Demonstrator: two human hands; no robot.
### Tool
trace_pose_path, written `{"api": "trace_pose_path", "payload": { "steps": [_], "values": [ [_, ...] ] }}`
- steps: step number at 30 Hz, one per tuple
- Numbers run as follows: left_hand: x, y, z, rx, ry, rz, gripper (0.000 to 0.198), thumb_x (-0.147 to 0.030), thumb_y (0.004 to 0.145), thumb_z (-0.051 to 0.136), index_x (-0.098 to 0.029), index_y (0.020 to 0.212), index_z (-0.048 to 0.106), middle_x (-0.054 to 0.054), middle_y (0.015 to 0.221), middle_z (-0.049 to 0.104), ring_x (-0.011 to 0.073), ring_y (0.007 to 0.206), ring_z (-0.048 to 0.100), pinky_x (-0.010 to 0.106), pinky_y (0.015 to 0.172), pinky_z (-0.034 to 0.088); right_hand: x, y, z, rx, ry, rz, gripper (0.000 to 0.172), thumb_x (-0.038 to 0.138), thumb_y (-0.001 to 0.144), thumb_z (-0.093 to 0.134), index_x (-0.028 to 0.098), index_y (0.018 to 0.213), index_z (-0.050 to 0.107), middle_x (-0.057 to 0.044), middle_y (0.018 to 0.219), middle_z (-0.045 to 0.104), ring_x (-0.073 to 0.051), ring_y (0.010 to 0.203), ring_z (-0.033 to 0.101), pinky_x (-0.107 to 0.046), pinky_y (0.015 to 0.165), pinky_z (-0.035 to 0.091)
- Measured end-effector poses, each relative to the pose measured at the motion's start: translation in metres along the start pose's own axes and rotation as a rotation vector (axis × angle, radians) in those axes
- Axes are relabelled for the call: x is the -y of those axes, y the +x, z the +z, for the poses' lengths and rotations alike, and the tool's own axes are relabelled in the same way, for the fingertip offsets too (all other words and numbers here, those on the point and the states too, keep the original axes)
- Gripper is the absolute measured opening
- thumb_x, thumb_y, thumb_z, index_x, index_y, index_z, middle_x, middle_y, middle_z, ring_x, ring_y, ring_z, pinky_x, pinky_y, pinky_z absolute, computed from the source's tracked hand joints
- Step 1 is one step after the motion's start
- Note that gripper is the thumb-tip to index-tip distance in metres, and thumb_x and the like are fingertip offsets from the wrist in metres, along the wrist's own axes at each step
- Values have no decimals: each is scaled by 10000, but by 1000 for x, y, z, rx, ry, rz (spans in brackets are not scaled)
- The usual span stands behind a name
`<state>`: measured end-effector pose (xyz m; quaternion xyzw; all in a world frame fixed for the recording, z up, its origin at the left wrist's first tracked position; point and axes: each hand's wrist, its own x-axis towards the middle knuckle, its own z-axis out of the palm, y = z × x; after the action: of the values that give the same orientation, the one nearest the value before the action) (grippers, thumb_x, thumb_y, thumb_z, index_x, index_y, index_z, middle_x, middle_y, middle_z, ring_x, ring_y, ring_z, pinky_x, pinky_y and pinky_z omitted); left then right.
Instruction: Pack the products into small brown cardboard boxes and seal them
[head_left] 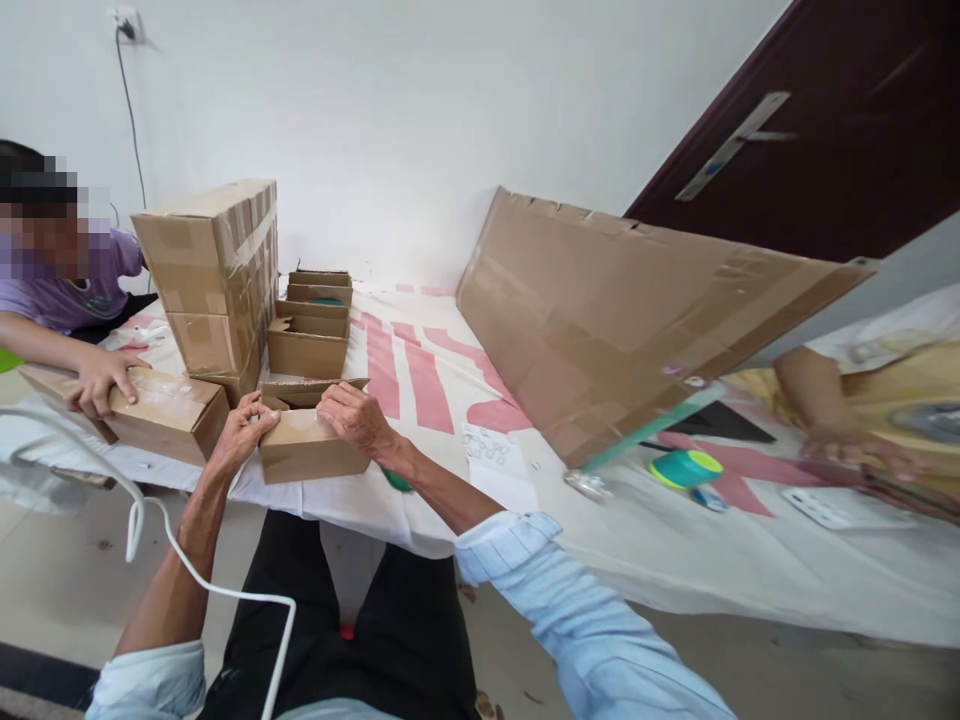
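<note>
A small cardboard box (311,455) stands at the table's front edge with its top open and its inside partly hidden. At its left front corner, my left hand (244,432) is closed on the edge, thumb over the rim. My right hand (354,415) grips the rim near the right side with curled fingers. Behind this box stand other open cardboard boxes (307,350) in a row. A closed, taped carton (169,410) lies just left of my left hand, and another person's hand (105,382) rests on it.
Tall stacked cartons (247,245) rise at the back left. A large cardboard sheet (600,320) leans across the table's right half. Near it lie a paper sheet (495,465) and a green tape roll (686,467). A second person's hand (847,440) is far right. A white cable (187,570) hangs in front.
</note>
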<state>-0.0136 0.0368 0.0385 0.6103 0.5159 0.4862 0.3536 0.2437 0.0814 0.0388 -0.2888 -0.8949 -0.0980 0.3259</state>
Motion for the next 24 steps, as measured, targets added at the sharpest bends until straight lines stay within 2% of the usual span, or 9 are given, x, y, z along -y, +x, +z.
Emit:
{"api": "trace_pose_path", "payload": {
  "steps": [3,7,11,13,15,19,22,24],
  "values": [
    [2,1,0,2,10,-2,521,-713,724,818,-205,698,706,176,1491,628,418,1590,376,512,1330,245,2,-2,1,14,-1,20,289,153,1072,527,210,900,751,-82,951,708,-224,910,573,-338,815,457],
    [0,-1,-2,10,43,18,535,-736,749,798,-203,764,747,164,1477,643,415,1594,371,512,1328,264,0,-4,-1,1,92,90,199,206,1072,571,194,1049,768,-95,1042,744,-225,985,636,-344,892,500],
    [-5,-5,-8,66,15,60,613,-748,953,561,-195,1008,818,143,1446,679,367,1512,494,494,1311,328,5,-8,-19,-12,101,81,198,245,1082,584,191,999,756,-75,941,743,-207,884,644,-334,847,515],
    [-5,-6,-14,103,45,60,655,-748,985,503,-196,1150,815,137,1466,670,366,1500,512,500,1309,345,17,-15,-32,-47,47,23,229,237,1092,562,191,969,749,-74,919,730,-205,863,627,-334,825,507],
    [-4,-6,-21,161,115,68,704,-769,910,619,-210,1312,765,131,1532,622,390,1527,483,519,1311,355,35,-29,-43,-69,-19,-53,226,240,1088,570,189,955,745,-81,929,721,-210,874,612,-341,815,502],
    [1,-7,-30,322,270,129,1182,-746,614,914,-241,1606,517,154,1705,415,451,1602,359,563,1288,401,67,-68,-46,-96,-82,-147,133,237,1045,641,173,1061,756,-105,1014,732,-237,941,608,-372,846,514],
    [3,-9,-31,360,335,144,1303,-762,584,927,-229,1662,423,183,1736,331,465,1635,282,588,1309,361,75,-86,-39,-132,-82,-137,194,198,1023,651,154,1184,750,-127,1103,744,-251,972,612,-393,861,520],
    [2,-11,-29,365,348,155,1305,-768,593,922,-227,1666,413,190,1729,329,470,1636,276,600,1317,343,73,-85,-37,-121,-47,-133,180,197,1028,635,166,1155,759,-118,1082,745,-248,959,618,-392,850,518]
  ]
}}
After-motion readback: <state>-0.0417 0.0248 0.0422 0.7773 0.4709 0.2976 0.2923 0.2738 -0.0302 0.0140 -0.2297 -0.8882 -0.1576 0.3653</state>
